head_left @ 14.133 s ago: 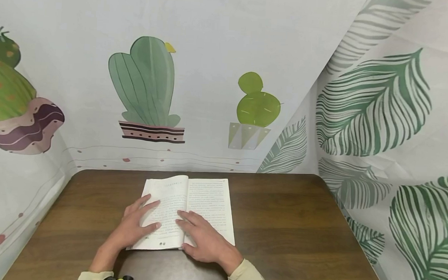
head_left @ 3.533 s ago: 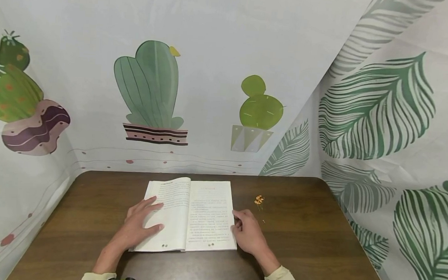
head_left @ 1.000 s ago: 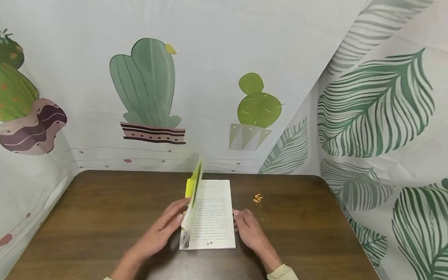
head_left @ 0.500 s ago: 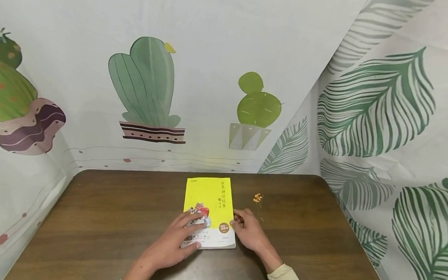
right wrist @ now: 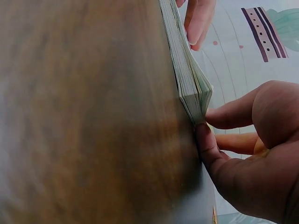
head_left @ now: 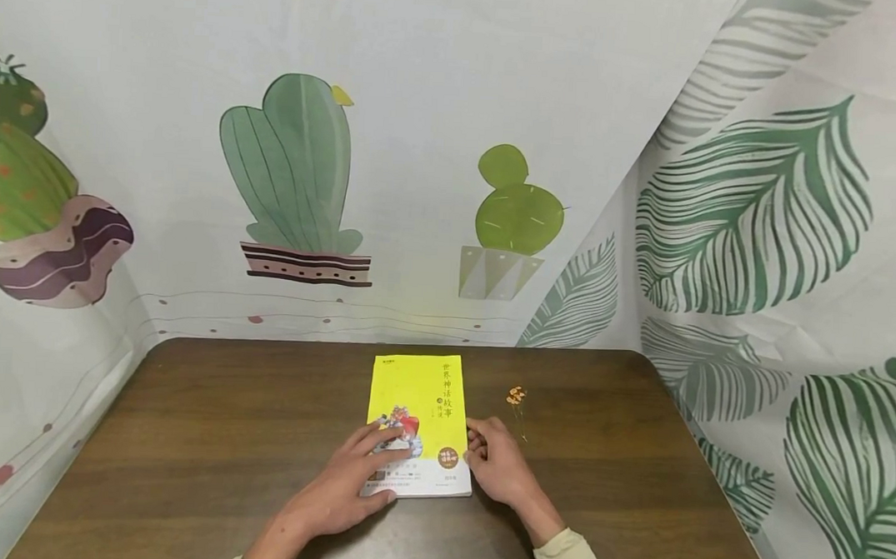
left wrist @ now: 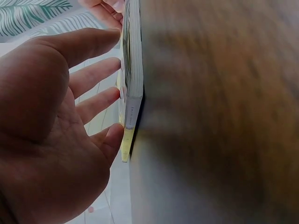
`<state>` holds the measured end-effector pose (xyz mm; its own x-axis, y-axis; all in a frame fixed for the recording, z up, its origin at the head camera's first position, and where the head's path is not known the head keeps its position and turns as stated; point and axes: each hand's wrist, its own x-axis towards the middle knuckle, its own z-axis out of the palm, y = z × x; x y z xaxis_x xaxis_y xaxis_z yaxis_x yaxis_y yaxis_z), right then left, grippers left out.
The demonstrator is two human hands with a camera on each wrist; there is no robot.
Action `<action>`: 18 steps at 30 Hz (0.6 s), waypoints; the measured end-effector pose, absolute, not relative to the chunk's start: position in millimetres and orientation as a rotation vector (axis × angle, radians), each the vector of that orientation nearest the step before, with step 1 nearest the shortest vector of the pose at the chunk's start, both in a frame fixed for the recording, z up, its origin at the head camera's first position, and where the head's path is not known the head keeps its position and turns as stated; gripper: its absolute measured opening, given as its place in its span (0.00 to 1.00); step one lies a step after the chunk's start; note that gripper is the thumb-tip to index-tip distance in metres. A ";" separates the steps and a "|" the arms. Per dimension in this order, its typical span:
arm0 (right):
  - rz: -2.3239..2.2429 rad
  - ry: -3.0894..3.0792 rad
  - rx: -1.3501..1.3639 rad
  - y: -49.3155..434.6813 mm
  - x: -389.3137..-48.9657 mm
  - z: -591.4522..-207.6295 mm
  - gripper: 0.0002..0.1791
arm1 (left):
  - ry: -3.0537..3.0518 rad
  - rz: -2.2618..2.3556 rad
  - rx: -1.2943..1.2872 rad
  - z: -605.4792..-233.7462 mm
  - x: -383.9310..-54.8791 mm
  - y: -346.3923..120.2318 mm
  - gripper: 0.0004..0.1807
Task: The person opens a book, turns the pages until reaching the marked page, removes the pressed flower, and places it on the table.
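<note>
A closed book (head_left: 415, 382) with a yellow and white cover lies on the table, with printed characters and a small picture on its front. My left hand (head_left: 337, 485) rests on the lower left of the cover, fingers spread and fairly straight, thumb at the bottom edge. In the left wrist view, those fingertips lie along the cover above the page block (left wrist: 134, 56). At the right edge my right hand (head_left: 506, 464) has its fingers curled. The right wrist view shows its thumb and index finger together at a corner of the pages (right wrist: 187, 79).
Right of the book lies a small sprig of orange flowers (head_left: 516, 396) with thin stems, just beyond my right hand. The dark wooden table (head_left: 635, 471) has rounded far corners. Behind it hangs a white cloth (head_left: 416, 145) printed with cacti and leaves.
The book lay open; my left hand has swung its left side over and closed it. Since the earliest frame the flower sprig has appeared on the table, and my right hand has moved to the book's right edge.
</note>
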<state>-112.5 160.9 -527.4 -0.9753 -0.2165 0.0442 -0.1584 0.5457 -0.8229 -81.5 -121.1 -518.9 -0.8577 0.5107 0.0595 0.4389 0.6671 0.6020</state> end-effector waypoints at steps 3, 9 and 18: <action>-1.420 2.718 -0.330 160.2 -111.2 -526.6 0.27 | 2.755 0.953 0.793 -519.5 -82.2 -122.0 0.31; -1.405 2.733 -0.345 159.3 -107.7 -524.0 0.29 | 2.752 0.952 0.797 -520.7 -83.5 -126.0 0.28; -1.379 2.740 -0.414 164.6 -96.1 -517.8 0.31 | 2.804 1.028 0.714 -518.8 -84.5 -136.5 0.26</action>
